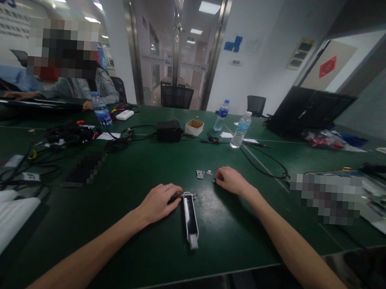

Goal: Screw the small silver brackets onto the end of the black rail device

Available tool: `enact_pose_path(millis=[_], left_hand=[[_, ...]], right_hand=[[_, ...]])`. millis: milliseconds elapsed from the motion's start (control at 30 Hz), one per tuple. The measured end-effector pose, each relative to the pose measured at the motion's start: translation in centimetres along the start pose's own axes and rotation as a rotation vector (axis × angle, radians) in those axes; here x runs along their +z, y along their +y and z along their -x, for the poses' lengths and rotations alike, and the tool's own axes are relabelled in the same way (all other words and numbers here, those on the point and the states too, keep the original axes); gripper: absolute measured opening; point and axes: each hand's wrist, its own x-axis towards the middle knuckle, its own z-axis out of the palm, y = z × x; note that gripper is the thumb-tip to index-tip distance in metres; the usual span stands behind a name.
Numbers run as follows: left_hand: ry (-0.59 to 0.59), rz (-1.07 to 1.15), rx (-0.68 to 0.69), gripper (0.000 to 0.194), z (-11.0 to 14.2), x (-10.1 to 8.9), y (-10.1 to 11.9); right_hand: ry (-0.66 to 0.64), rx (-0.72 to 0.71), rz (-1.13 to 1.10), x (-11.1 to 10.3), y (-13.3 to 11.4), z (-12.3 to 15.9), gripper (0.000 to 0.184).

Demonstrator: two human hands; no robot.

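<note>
A long, narrow device (191,219) with a white frame and a glossy black face lies on the green table, its pale grey plug-like end toward me. By its far end, my left hand (160,201) is closed with thumb and fingers around a thin dark rod-like piece (175,196), whose kind is too small to make out. My right hand (230,180) rests farther right, fingertips pinched at a small dark ring-like part (214,180). Between the hands lie a small metal plate (199,174) and several tiny light rings (209,172).
Two water bottles (241,130), an open small box (194,127) and a black box (169,130) stand farther back. Cables (118,143) and a dark phone-like slab (84,169) lie left. A tray with circuit boards (381,197) is right. Another person (81,84) sits at far left.
</note>
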Motion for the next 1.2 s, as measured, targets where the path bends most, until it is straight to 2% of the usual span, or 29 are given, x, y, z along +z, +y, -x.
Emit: enact_pose_path(millis=[200,367,500,667,900,1200], left_hand=[[0.030,-0.003,-0.011,0.024,0.0,0.0,0.1],[0.089,-0.027,0.008,0.022,0.0,0.2,-0.1],[0.140,-0.044,0.076,0.017,0.0,0.2,0.2],[0.183,-0.012,0.162,0.013,0.1,0.4,0.2],[0.250,0.022,0.245,0.013,0.0,0.4,0.1],[0.239,-0.013,0.298,0.013,0.0,0.2,0.0]], right_hand=[[0.113,-0.057,-0.062,-0.7,-1.3,0.3,0.005],[0.217,-0.205,-0.305,-0.4,-4.0,0.8,0.007],[0.192,-0.331,-0.501,-0.1,-7.4,1.6,0.002],[0.155,-0.378,-0.656,0.3,-10.2,2.5,0.004],[0.150,-0.296,-0.783,1.1,-10.2,2.4,0.007],[0.166,-0.343,-0.760,0.7,-10.2,2.4,0.007]])
